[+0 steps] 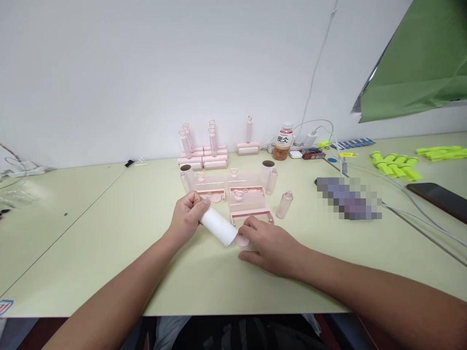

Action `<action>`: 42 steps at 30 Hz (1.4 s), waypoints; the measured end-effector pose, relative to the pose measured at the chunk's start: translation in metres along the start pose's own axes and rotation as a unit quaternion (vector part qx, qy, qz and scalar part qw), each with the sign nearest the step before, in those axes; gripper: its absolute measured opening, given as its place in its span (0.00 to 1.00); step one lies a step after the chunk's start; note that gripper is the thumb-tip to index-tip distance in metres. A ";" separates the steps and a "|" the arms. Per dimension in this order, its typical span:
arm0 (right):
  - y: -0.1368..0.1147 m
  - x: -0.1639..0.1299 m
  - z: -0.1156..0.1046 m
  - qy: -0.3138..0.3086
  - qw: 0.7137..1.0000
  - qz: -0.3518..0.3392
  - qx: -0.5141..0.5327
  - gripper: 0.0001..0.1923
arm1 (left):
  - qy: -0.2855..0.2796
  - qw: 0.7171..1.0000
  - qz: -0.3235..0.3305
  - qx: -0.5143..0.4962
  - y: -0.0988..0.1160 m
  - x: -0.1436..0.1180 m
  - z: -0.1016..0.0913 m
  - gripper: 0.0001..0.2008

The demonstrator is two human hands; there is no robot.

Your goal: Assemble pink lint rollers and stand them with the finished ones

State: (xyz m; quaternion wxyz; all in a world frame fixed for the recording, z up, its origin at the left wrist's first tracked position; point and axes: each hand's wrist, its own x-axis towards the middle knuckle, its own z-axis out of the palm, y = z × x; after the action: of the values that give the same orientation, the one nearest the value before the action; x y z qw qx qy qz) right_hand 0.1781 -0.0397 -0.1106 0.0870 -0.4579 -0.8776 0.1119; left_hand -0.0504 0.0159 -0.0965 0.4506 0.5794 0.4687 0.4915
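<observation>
My left hand (187, 214) grips one end of a white paper roll (219, 226) and holds it slanted just above the table. My right hand (268, 245) rests on the table at the roll's other end, with its fingertips on a small round pink cap (241, 240). Right behind the hands lie pink lint-roller frames with clear covers (250, 204). Two more white rolls (268, 171) stand upright among them, and small clear tubes (284, 204) stand to the right.
Assembled pink lint rollers (202, 158) stand in a row near the wall. A drink bottle (283, 142), chargers and white cables (365, 167) lie at the back right. Yellow-green parts (396, 164) and a dark phone (440, 198) are far right.
</observation>
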 end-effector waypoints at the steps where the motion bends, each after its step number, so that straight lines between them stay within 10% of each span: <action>1: 0.000 0.001 0.001 -0.003 1.000 -0.007 -0.001 0.10 | 0.006 1.000 -0.002 -0.008 0.000 0.000 -0.001 0.19; 42: 0.014 -0.001 -0.005 0.025 0.999 -0.010 0.041 0.06 | 0.044 0.989 -0.071 -0.119 -0.001 0.010 -0.001 0.11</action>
State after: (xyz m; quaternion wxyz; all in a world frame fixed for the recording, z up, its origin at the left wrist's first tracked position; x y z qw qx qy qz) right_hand 0.1904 -0.0319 -0.1097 0.1289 -0.4479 -0.8743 0.1356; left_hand -0.0507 0.0255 -0.0955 0.5292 0.4649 0.4656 0.5357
